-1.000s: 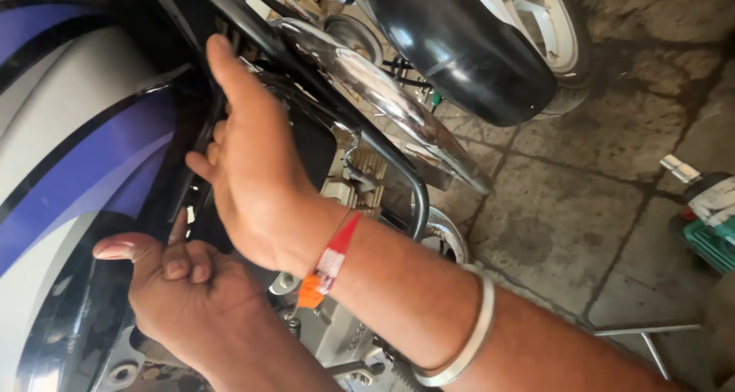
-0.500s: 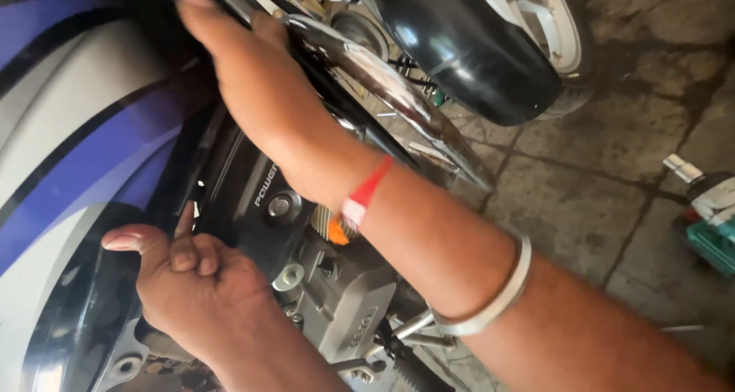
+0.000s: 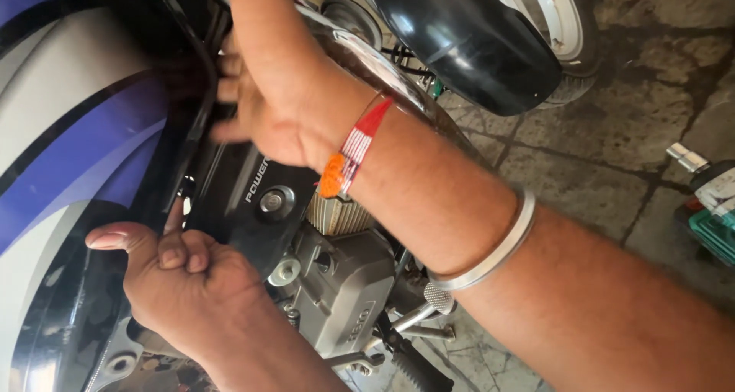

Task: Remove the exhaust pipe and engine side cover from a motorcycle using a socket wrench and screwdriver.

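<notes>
Left hand (image 3: 180, 281): curled at seven o'clock, thumb pressing the fairing panel's (image 3: 84, 139) lower edge
Right hand (image 3: 264, 105): fingers hooked behind the panel's edge, eleven o'clock; grip blurred
Panel: long axis toward one o'clock
Engine (image 3: 337, 285): centre
Front wheel (image 3: 490, 32): one o'clock

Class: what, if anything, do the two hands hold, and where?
Left hand pinches the fairing at its lower edge; right hand is at its rear edge, grip unclear.

A cracked concrete floor (image 3: 612, 155) carries the motorcycle's front tyre (image 3: 570, 51).
</notes>
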